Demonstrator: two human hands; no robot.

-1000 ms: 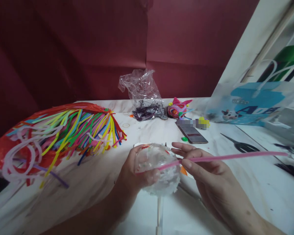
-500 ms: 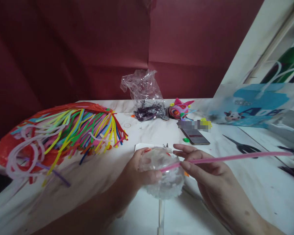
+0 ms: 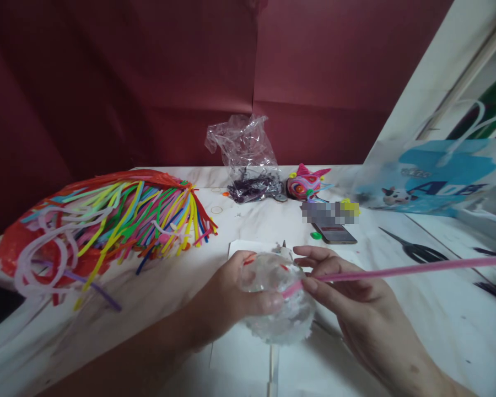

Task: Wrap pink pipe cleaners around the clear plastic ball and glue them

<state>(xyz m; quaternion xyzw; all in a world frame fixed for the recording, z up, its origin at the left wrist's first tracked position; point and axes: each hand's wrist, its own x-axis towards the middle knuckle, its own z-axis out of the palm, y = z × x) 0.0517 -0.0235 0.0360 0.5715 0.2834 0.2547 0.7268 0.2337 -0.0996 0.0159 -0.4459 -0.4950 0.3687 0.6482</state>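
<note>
My left hand (image 3: 235,298) is closed around a clear, rough-edged round ball (image 3: 279,325) with small red marks near its top. Its thumb presses one end of a pink pipe cleaner (image 3: 400,269) against the ball's side. My right hand (image 3: 351,303) pinches the same pipe cleaner between thumb and forefinger close to the ball, and the long free end runs off to the right. Under the ball lies white paper (image 3: 231,358), along with a thin pale stick (image 3: 273,369). Behind the ball a pointed nozzle tip (image 3: 284,244) shows, its body mostly hidden.
To the left is a red bag (image 3: 12,248) with many-coloured pipe cleaners (image 3: 149,215). Farther back are a clear plastic bag (image 3: 248,149), a pink decorated figure (image 3: 303,184) and a phone (image 3: 337,234). Black scissors (image 3: 421,252) and a blue-white carrier bag (image 3: 442,176) sit to the right.
The ball and both hands appear slightly lower and farther right, and the view has shifted a little. The left thumb still presses the pink pipe cleaner, which the right hand still pinches.
</note>
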